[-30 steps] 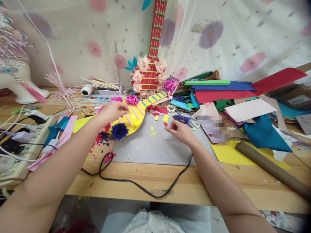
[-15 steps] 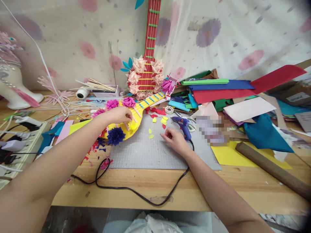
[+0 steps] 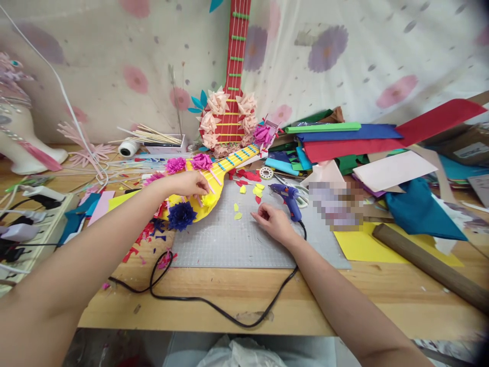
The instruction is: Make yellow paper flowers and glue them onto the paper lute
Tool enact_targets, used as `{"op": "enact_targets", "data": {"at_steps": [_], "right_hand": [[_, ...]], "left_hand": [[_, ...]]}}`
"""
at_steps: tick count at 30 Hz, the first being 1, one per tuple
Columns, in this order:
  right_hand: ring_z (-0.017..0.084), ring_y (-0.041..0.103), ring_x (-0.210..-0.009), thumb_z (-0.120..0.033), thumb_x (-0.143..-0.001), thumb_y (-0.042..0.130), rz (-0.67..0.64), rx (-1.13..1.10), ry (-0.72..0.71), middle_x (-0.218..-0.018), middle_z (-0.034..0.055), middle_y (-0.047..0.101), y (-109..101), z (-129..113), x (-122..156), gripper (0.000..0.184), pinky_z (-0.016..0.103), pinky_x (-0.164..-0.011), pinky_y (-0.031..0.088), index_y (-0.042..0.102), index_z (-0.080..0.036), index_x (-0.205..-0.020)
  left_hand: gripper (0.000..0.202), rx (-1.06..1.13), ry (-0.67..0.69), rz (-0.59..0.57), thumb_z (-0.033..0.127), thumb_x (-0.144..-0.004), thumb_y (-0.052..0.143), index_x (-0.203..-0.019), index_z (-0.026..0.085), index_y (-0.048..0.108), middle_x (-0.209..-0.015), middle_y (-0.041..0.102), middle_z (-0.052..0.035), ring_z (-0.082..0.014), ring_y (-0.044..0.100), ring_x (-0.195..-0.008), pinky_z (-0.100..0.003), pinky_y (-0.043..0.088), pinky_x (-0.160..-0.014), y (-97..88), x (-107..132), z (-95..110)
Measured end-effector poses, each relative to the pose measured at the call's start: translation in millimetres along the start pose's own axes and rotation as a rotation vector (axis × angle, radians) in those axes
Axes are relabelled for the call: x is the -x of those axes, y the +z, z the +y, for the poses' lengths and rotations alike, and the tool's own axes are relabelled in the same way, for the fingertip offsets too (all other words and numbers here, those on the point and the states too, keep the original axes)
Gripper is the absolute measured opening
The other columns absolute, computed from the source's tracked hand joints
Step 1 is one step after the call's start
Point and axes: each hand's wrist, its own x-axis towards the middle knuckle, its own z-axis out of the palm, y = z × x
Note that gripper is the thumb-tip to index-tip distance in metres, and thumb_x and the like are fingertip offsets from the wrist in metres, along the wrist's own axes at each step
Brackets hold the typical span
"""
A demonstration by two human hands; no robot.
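My left hand (image 3: 192,183) is over the body of a yellow paper-covered toy guitar (image 3: 218,184), its fingers bent down and pinched together at a yellow paper flower (image 3: 208,200). Whether they hold the flower or something small is hidden. A dark blue paper flower (image 3: 182,215) sits on the guitar just below that hand, and magenta flowers (image 3: 201,161) lie beyond it. My right hand (image 3: 273,223) rests on the grey cutting mat (image 3: 229,244), fingers loosely bent and slightly apart, with nothing visible in them. Beside it lies a blue glue gun (image 3: 291,200).
Yellow petals (image 3: 258,190) and red scraps (image 3: 244,175) are scattered on the mat. A black cord (image 3: 198,299) loops along the table's front. Behind stands a red guitar with pale flowers (image 3: 233,112). Coloured paper (image 3: 347,148) is piled right; a power strip (image 3: 57,224) stands left.
The whole view has shifted slightly. Both hands keep nearly the same places and finger shapes, and the guitar and glue gun have not visibly moved.
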Motion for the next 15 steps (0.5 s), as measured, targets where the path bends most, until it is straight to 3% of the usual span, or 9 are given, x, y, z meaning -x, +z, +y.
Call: {"op": "enact_targets", "data": {"at_steps": [9, 15], "right_hand": [[0.013, 0.047, -0.055, -0.039, -0.081, 0.05, 0.011, -0.006, -0.017, -0.061, 0.0, 0.055, 0.2, 0.6, -0.1, 0.026, 0.026, -0.053, 0.032, 0.044, -0.021, -0.064], [0.013, 0.046, -0.055, -0.039, -0.081, 0.05, 0.002, -0.001, -0.016, -0.061, 0.0, 0.055, 0.1, 0.8, 0.2, 0.026, 0.026, -0.053, 0.032, 0.044, -0.021, -0.064]], "left_hand": [[0.051, 0.044, -0.074, 0.026, 0.064, -0.069, 0.048, -0.072, 0.018, 0.069, -0.077, 0.07, -0.0131, -0.0188, 0.064, -0.055, -0.021, 0.04, -0.039, 1.4, -0.6, -1.2], [0.058, 0.028, -0.127, 0.011, 0.069, -0.069, 0.043, -0.076, 0.018, 0.07, -0.073, 0.069, -0.0128, -0.0222, 0.065, -0.057, -0.022, 0.039, -0.038, 8.4, -2.6, 4.8]]}}
